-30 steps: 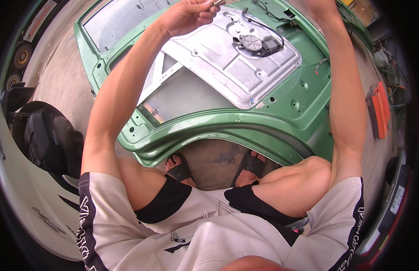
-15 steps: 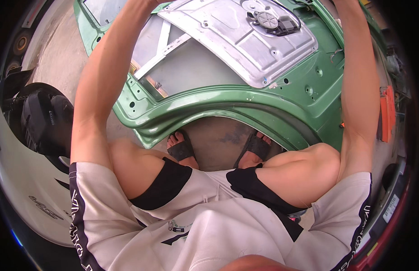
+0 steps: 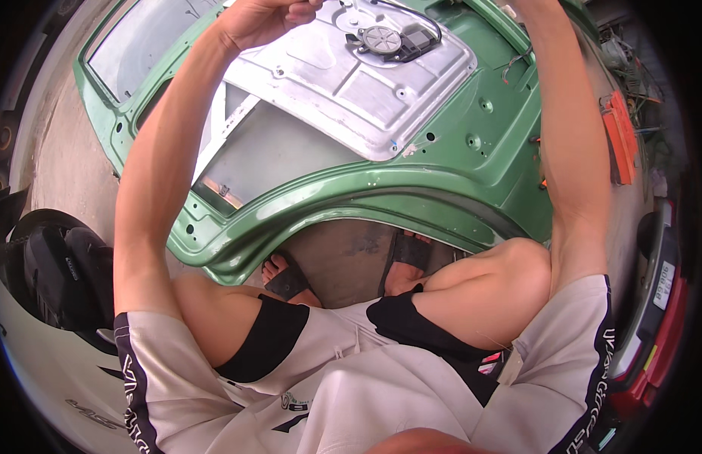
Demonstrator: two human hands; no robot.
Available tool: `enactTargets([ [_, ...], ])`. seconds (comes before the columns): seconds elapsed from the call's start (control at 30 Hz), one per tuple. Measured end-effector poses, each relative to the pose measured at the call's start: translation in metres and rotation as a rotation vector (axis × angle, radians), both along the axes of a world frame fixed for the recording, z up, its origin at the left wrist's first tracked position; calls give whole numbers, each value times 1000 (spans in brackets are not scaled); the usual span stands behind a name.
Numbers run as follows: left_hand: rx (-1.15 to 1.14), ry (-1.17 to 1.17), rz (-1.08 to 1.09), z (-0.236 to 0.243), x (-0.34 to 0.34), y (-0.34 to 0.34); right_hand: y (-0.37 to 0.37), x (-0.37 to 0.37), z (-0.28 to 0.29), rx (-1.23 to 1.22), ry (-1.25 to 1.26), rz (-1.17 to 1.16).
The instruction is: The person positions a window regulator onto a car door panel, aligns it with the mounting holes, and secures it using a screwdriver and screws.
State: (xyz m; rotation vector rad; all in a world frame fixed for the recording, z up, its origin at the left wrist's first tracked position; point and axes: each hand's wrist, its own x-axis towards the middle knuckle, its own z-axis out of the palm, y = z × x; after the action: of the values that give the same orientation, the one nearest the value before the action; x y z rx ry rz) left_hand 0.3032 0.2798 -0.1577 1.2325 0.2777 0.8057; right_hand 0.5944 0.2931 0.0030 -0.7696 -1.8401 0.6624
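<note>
A green car door (image 3: 351, 184) lies in front of my knees, with a curved cut-out at its near edge. On it sits a silver metal inner panel (image 3: 328, 87). A black and grey window motor (image 3: 392, 42) is mounted on that panel, with a black cable curving round it. My left hand (image 3: 271, 19) is at the top edge of the view over the panel's far left part, its fingers curled closed. What they hold, if anything, is hidden. My right arm reaches over the door's right side; the right hand is almost wholly cut off by the top edge.
A window opening with glass (image 3: 139, 45) is at the door's far left. A black and white motorcycle part (image 3: 63, 265) stands at my left. Orange flat objects (image 3: 619, 136) lie at the right, and a red vehicle with a plate (image 3: 663, 286) is behind them. My sandalled feet are under the cut-out.
The view has shifted, so the door and panel appear farther left. My left hand has come into sight at the top, its fingers curled. The right arm still reaches over the door.
</note>
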Motion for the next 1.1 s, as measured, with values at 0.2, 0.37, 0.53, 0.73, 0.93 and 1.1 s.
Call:
enactTargets([
  [0.2,-108,-64,51,3,20,-10,1,8,3,16,-11,-7],
  [0.37,-126,-105,46,4,19,-7,-12,5,9,0,25,113],
  [0.53,-134,-81,203,-4,15,-8,-7,1,-7,-72,27,190],
  [0.73,-263,-338,160,0,26,1,-1,-18,-30,-453,135,419],
  [0.93,-230,-311,162,-7,24,8,3,-28,-38,-560,233,480],
  [1.1,-242,-295,151,1,35,0,9,-32,-70,-620,215,418],
])
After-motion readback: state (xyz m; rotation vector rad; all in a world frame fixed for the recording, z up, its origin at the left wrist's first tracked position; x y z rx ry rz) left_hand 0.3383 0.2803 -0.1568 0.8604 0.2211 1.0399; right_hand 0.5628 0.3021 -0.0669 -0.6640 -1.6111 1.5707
